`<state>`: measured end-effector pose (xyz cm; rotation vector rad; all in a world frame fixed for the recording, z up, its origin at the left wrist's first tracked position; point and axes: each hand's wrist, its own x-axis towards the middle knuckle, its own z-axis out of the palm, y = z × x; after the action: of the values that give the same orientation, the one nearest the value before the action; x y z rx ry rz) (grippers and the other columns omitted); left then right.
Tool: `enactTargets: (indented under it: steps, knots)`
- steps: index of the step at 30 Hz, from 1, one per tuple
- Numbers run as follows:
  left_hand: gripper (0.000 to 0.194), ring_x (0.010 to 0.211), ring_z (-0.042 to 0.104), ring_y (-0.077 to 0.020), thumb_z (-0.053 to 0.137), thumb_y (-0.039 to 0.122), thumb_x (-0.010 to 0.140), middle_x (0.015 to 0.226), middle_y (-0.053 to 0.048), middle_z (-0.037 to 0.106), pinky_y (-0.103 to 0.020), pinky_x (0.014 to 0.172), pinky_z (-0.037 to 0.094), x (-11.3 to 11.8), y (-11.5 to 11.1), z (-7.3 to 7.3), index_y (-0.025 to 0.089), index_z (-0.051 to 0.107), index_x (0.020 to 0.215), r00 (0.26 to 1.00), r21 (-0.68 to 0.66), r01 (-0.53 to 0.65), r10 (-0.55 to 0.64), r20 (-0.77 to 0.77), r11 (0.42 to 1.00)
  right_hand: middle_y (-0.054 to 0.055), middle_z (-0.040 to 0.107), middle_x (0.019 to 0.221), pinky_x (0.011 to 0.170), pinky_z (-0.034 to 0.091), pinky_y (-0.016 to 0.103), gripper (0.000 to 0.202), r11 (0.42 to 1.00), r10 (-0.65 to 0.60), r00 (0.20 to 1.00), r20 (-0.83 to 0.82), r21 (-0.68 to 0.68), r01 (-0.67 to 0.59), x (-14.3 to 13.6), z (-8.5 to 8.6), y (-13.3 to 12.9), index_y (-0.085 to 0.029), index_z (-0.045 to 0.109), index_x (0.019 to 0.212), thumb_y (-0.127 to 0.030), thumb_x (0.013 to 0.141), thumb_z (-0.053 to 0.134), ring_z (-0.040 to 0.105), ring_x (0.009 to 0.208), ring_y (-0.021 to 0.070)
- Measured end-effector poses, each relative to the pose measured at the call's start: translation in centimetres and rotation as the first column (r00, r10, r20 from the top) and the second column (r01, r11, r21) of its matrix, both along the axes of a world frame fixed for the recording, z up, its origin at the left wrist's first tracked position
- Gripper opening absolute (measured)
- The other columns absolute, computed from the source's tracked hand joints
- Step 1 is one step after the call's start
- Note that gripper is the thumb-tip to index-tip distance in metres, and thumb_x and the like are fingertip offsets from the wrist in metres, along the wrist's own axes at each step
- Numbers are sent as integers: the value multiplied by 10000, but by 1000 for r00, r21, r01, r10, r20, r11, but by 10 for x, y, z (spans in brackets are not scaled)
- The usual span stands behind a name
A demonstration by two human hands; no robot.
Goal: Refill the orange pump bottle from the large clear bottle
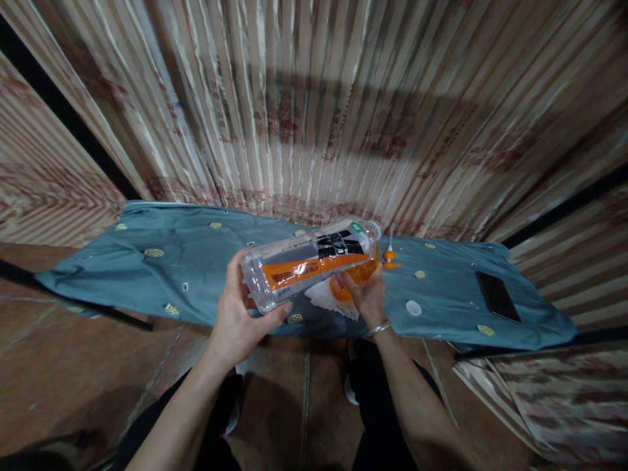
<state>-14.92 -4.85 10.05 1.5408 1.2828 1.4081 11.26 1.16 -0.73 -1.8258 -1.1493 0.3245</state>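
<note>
My left hand (240, 320) grips the base end of a large clear plastic bottle (294, 271) with an orange, black and silver label. The bottle is tipped nearly flat, its neck pointing right and slightly up, above an orange see-through bottle (339, 288). My right hand (367, 292) is closed around that orange bottle, which is partly hidden behind my fingers and the clear bottle. A crumpled white tissue (326, 302) lies beneath it. Whether liquid is running between the two bottles cannot be made out. Just behind my right hand lies an orange pump head (390, 257) with its tube.
A blue-grey cloth with yellow prints covers the narrow table (196, 261). To the right lie a round white cap (413, 307) and a black phone (498, 296). Striped curtains (314, 118) hang behind, and black poles (69, 104) stand at the sides.
</note>
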Motion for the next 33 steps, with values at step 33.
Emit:
enactTargets:
  steps: [33]
  knots:
    - [871, 940, 761, -265, 848, 393, 614, 1224, -113, 687, -355, 713, 652, 1, 0, 1, 211, 426, 1354, 1000, 6, -6, 6, -13, 1000, 149, 775, 1082, 850, 604, 473, 729, 1000, 9, 1000, -2, -19, -10, 0, 2, -1, -214, 503, 1180, -706, 706, 758, 771, 1012, 376]
